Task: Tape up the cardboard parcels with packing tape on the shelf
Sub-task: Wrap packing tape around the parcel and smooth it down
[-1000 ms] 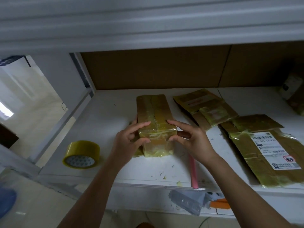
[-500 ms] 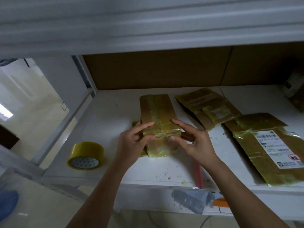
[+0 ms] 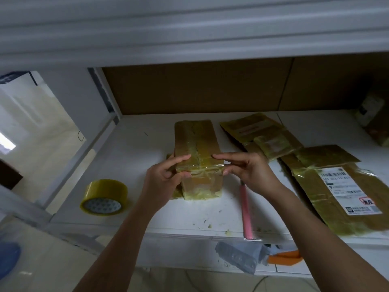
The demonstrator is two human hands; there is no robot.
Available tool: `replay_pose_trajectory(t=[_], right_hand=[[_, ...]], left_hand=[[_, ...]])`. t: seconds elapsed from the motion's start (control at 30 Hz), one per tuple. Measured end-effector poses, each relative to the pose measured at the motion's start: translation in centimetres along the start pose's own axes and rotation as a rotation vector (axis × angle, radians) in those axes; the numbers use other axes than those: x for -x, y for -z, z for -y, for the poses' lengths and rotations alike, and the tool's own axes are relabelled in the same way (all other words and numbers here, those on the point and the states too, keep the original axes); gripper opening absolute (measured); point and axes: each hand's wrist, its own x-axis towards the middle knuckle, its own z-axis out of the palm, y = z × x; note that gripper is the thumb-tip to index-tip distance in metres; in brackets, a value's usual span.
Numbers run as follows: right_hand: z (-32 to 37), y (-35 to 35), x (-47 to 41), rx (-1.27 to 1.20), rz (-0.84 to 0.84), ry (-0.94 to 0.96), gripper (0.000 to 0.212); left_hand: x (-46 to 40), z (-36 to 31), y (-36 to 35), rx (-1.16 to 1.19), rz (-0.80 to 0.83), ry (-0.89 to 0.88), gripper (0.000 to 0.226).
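A long cardboard parcel (image 3: 196, 142), wrapped in yellowish tape, lies on the white shelf (image 3: 139, 157) with its near end toward me. My left hand (image 3: 166, 175) grips its near left corner, thumb on the front face and fingers on top. My right hand (image 3: 246, 171) holds the near right corner, fingers across the top edge. A roll of yellow packing tape (image 3: 104, 198) lies on the shelf to the left, apart from both hands.
Two flat taped parcels lie to the right: one at the back (image 3: 261, 135), one with a white label (image 3: 336, 192). A pink-handled tool (image 3: 246, 209) lies by the shelf's front edge. Grey and orange items (image 3: 242, 258) sit on the lower shelf. Another box (image 3: 374, 123) stands far right.
Both hands have slid a little farther up along the parcel's near end, fingers now reaching more across the top. The parcel itself has stayed in place.
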Motion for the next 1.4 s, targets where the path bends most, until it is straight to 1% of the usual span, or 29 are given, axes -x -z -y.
replay_pose_trajectory(t=[0.03,0.1,0.17,0.23,0.3,0.37,0.4,0.57,0.63,0.73,0.8,0.97,1.1,1.2,1.27,1.33,1.4], right_hand=[[0.1,0.1,-0.3,-0.009,0.004,0.002,0.044],[0.1,0.2,-0.4,-0.012,0.002,0.002,0.045],[-0.1,-0.4,0.4,-0.034,-0.034,-0.016,0.047],[-0.3,-1.5,1.9,-0.125,-0.144,-0.062,0.048],[-0.7,-2.6,3.4,-0.211,-0.334,-0.112,0.044],[-0.9,-3.8,4.8,-0.230,-0.501,-0.136,0.037],[-0.9,-4.5,5.5,-0.217,-0.553,-0.143,0.034],[0.4,-7.1,7.3,-0.167,-0.667,-0.095,0.024],[0.9,-7.8,7.5,-0.149,-0.701,-0.057,0.025],[1.3,-8.5,7.8,-0.108,-0.735,0.033,0.028],[1.1,-8.8,7.9,-0.081,-0.699,0.061,0.031],[1.3,-9.0,7.0,-0.053,-0.583,-0.002,0.044],[1.5,-9.1,6.0,-0.077,-0.550,-0.053,0.045],[1.7,-9.4,5.5,-0.146,-0.535,-0.081,0.046],[2.0,-8.9,5.3,-0.225,-0.529,-0.087,0.042],[2.2,-8.3,5.1,-0.295,-0.557,-0.094,0.038],[2.5,-8.2,5.2,-0.328,-0.604,-0.102,0.038]], left_hand=[[-0.1,0.0,0.0,0.011,0.002,-0.001,0.035],[-0.3,0.2,0.0,0.034,-0.005,-0.009,0.040],[-0.3,0.5,-0.1,0.049,-0.024,-0.013,0.041],[0.0,0.2,0.0,0.054,-0.031,0.011,0.038],[0.1,-0.1,0.0,0.083,-0.046,0.044,0.039],[0.3,-0.2,0.1,0.106,-0.048,0.055,0.042],[0.3,-0.3,0.1,0.110,-0.042,0.056,0.042],[0.4,-0.5,0.1,0.112,-0.033,0.063,0.043],[0.5,-0.6,0.1,0.126,-0.041,0.065,0.044],[0.4,-0.7,0.1,0.135,-0.039,0.067,0.044],[0.4,-0.7,0.1,0.144,-0.035,0.070,0.044],[0.5,-0.6,0.2,0.138,-0.039,0.061,0.045],[0.4,-0.7,0.3,0.135,-0.035,0.061,0.045],[0.3,-0.4,0.4,0.158,-0.047,0.072,0.044],[0.4,-0.2,0.6,0.166,-0.059,0.078,0.044],[0.4,-0.2,0.5,0.152,-0.052,0.075,0.044],[0.2,-0.5,0.1,0.112,-0.029,0.061,0.044]])
